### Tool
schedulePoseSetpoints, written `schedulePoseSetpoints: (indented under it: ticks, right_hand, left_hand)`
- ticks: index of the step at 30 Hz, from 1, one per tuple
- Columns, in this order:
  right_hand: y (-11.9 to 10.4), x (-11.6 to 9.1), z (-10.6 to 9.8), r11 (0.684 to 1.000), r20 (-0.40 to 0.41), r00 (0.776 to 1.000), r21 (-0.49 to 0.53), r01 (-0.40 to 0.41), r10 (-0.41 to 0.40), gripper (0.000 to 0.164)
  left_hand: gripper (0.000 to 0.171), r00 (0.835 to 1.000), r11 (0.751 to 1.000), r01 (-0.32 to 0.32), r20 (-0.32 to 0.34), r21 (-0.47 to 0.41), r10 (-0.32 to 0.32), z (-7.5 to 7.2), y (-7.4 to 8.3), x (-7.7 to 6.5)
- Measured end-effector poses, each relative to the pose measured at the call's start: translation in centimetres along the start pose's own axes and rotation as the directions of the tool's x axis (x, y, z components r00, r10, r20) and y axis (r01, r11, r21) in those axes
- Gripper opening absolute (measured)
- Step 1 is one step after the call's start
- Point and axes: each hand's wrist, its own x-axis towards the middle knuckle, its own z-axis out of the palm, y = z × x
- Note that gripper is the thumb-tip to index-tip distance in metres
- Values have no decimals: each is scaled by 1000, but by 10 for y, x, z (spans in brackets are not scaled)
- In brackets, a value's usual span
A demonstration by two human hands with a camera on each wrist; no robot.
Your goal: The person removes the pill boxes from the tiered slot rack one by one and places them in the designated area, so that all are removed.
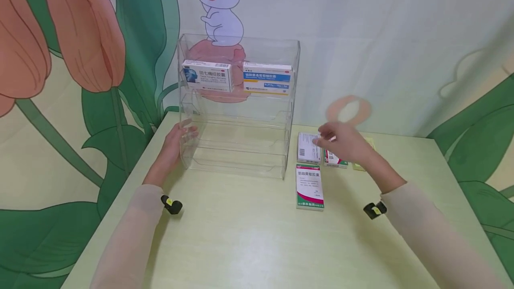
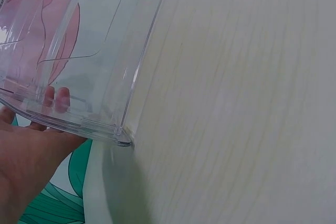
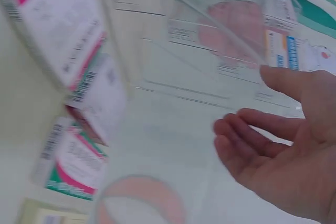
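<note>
A clear plastic display rack with stepped tiers stands on the table. My left hand grips its left side panel; in the left wrist view that hand has fingertips showing through the plastic. On the top tier sit a white medicine box with a blue head picture and a blue-and-white medicine box. My right hand hovers right of the rack with loosely bent fingers and holds nothing; the right wrist view shows this hand apart from the boxes. Below it lies a white medicine box.
Nearest the front lies a white, green and magenta medicine box. Another green-and-white box and a yellowish box lie partly hidden by my right hand and forearm. Behind the table hangs a printed curtain.
</note>
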Motion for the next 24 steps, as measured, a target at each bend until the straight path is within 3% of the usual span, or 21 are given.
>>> schedulePoseSetpoints:
  ticks: [4,8,11,14,20,24]
  right_hand:
    - [-26,19,-17,995,-174,980,-4,100,-99,46]
    - [-50,41,-27,978,-308,929,-21,207,-204,47]
    - [-65,59,-30,966,-358,899,-40,256,-253,50]
    - [-79,76,-31,957,-347,892,-77,280,-289,55]
    - [-103,106,-27,914,-218,897,-230,336,-385,75]
    - [-111,118,-23,886,-148,911,-337,318,-384,83]
  left_hand:
    - [54,1000,1000,8,3,-12,-7,0,2,-1]
    - [53,1000,1000,10,-2,-12,-10,-1,3,-1]
    - [53,1000,1000,9,5,-4,-9,-1,2,0]
    - [52,1000,1000,11,10,-1,-11,0,2,1]
    - [51,1000,1000,14,7,7,-14,1,2,1]
    - [52,1000,1000,14,0,2,-14,1,3,2]
